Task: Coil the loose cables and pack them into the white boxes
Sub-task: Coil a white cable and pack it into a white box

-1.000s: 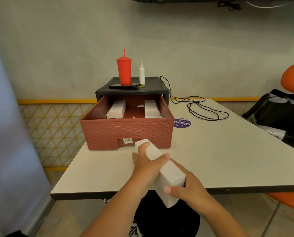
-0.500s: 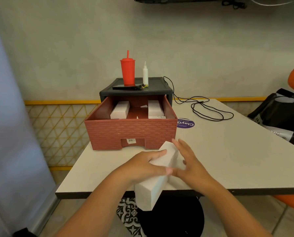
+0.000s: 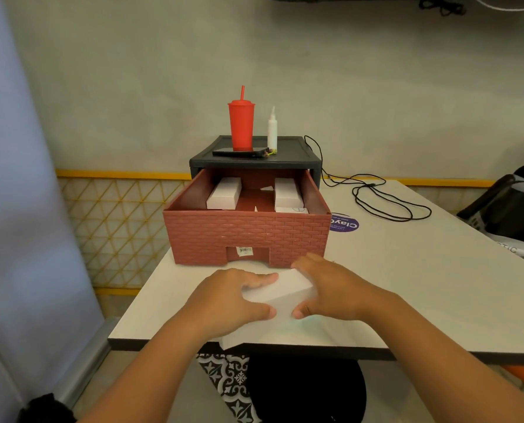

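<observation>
A white box (image 3: 280,296) lies at the table's near edge, in front of the brick-patterned drawer (image 3: 248,236). My left hand (image 3: 233,296) grips its left side, thumb along the near edge. My right hand (image 3: 331,290) grips its right side. Two more white boxes (image 3: 224,193) (image 3: 286,192) lie inside the open drawer. A loose black cable (image 3: 386,203) sprawls on the table behind and right of the drawer, running up to the drawer unit's back.
A red tumbler (image 3: 241,123), a white squeeze bottle (image 3: 272,129) and a dark flat device (image 3: 239,153) stand on the black drawer unit. A purple sticker (image 3: 344,222) is on the table (image 3: 422,285). A black bag (image 3: 511,209) sits at the right.
The white box has turned from pointing away from me to lying more crosswise and lower on the table edge. Both hands have shifted to its two sides.
</observation>
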